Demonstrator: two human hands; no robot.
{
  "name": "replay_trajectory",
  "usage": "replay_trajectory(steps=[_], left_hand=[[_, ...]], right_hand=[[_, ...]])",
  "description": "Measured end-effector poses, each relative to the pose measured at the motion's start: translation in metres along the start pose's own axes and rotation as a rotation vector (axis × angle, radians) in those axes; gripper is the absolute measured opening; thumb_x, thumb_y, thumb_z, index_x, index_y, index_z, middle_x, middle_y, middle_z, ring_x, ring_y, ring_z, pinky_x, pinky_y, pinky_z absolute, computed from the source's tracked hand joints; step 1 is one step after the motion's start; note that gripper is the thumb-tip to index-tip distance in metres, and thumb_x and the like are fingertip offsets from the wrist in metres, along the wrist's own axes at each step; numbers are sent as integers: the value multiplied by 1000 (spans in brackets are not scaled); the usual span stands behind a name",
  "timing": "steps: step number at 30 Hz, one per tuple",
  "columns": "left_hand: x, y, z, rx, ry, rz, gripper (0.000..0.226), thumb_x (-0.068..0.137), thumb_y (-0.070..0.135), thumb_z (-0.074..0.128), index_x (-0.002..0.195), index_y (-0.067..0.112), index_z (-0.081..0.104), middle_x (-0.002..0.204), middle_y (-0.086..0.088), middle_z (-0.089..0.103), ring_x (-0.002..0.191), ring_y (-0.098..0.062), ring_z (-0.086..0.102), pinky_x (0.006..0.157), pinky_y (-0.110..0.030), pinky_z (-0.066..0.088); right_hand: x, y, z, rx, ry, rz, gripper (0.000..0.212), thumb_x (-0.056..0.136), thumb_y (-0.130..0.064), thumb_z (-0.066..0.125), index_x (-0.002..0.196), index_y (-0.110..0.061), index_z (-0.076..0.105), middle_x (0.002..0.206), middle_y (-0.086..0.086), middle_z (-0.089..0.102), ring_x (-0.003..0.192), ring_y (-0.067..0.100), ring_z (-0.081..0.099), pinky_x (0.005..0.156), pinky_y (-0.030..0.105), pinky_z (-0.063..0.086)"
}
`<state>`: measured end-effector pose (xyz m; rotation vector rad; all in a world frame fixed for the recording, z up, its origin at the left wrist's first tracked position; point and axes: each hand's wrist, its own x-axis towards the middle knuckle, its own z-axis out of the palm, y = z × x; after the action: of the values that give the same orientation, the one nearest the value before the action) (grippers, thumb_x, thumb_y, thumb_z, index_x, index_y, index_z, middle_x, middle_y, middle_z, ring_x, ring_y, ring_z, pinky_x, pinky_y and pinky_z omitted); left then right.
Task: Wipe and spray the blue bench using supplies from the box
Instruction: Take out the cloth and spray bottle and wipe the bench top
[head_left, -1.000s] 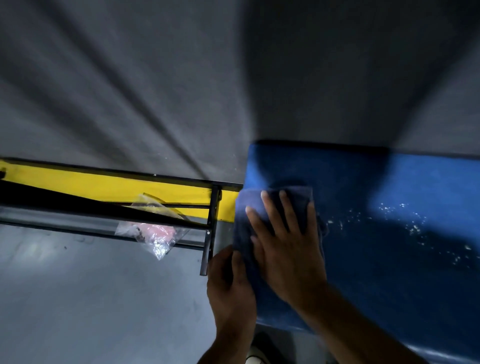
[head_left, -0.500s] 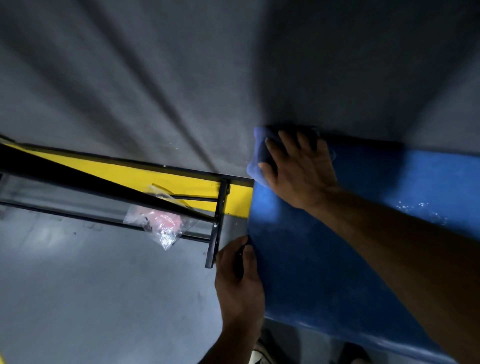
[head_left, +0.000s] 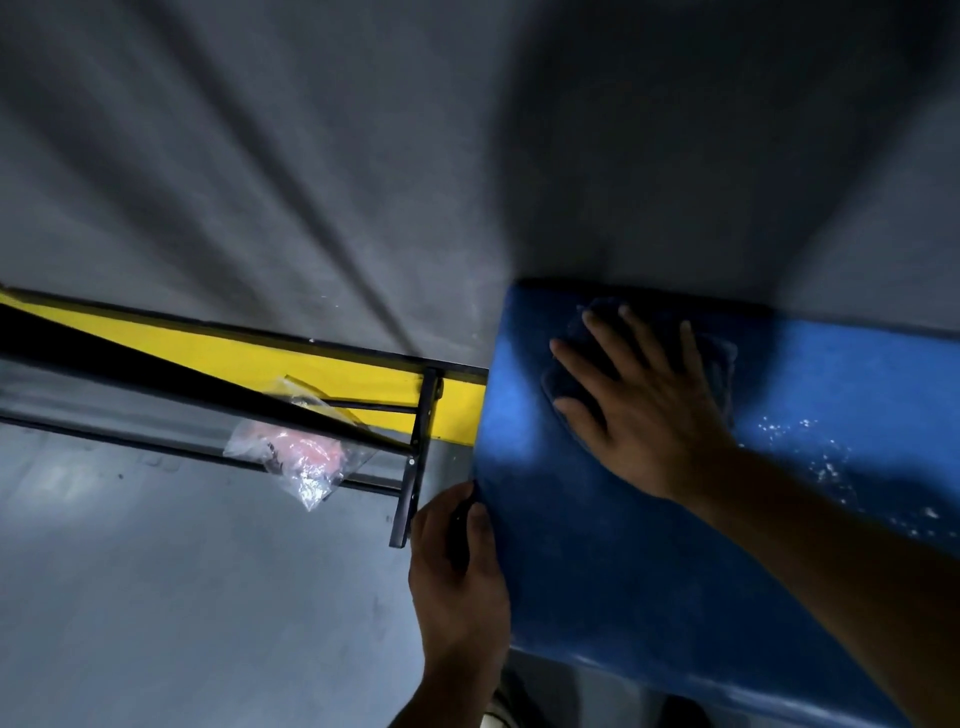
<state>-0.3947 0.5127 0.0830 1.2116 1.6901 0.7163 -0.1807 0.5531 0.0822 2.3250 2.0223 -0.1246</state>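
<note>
We press the dark blue cloth (head_left: 719, 358) flat with our right hand (head_left: 644, 415), fingers spread apart on top of it, near the far left corner of the blue bench (head_left: 597, 561). Our left hand (head_left: 457, 577) grips the bench's left edge, fingers curled together. The cloth appears soft, light and limp; we judge it handles best under an open palm. Spray droplets (head_left: 826, 462) suggest 1 slippery patch to the right.

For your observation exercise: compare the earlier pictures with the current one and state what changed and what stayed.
The right hand slid the blue cloth from the blue bench's near side to its far edge, then slightly rightward. The left hand stayed at the bench's end; the plastic bag stayed put.
</note>
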Motion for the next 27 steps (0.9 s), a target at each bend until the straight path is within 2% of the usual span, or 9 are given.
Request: replay_trajectory(steps=[2, 8, 13, 18, 21, 23, 27], left_hand=[[1, -2, 0, 12, 10, 11, 26, 99, 19, 57, 108, 42, 64, 108, 29, 57, 98, 23, 54, 76, 3, 39], [0, -1, -1, 36, 0, -10, 26, 101, 18, 54, 112, 40, 64, 109, 26, 57, 103, 7, 56, 81, -10, 39], [-2, 4, 1, 54, 7, -2, 25, 101, 18, 53, 111, 40, 62, 105, 31, 54, 100, 11, 53, 79, -6, 35], [-4, -2, 0, 76, -4, 57, 19, 99, 32, 50, 113, 39, 60, 107, 29, 51, 99, 15, 51, 81, -6, 34], [-4, -5, 0, 77, -11, 66, 22, 101, 21, 54, 118, 33, 62, 113, 15, 55, 100, 8, 53, 91, -19, 43], [-5, -6, 0, 133, -12, 131, 24, 100, 17, 53, 121, 28, 62, 118, 10, 55, 105, -3, 53, 99, -29, 43], [-3, -6, 16, 347, -103, 496, 43, 97, 17, 52, 139, 14, 56, 147, 1, 47, 140, -13, 44, 119, -30, 33]], right_hand=[[0, -3, 7, 28, -40, 60, 63, 97, -62, 27, 153, -35, 40, 166, 4, 32, 154, 38, 24, 113, 73, 20], [-36, -21, 9, 106, -15, 220, 63, 99, -50, 30, 157, -24, 36, 168, 2, 28, 155, 34, 22, 118, 64, 24], [-92, -36, 10, 125, -2, 205, 66, 94, -37, 42, 156, -16, 39, 169, 3, 27, 156, 27, 23, 122, 57, 23], [-155, -51, 23, 140, 55, 165, 69, 87, -38, 49, 153, -16, 46, 167, 3, 31, 154, 28, 30, 117, 58, 33], [-183, -61, 31, 134, 118, 154, 68, 82, -37, 51, 147, -18, 54, 162, 1, 40, 149, 29, 38, 110, 60, 40], [-189, -62, 32, 126, 128, 147, 67, 80, -36, 53, 145, -20, 57, 160, 0, 43, 147, 29, 41, 109, 60, 41], [-187, -55, 34, 169, 230, 149, 52, 94, -37, 44, 138, -17, 64, 155, 8, 50, 147, 27, 43, 112, 60, 38]])
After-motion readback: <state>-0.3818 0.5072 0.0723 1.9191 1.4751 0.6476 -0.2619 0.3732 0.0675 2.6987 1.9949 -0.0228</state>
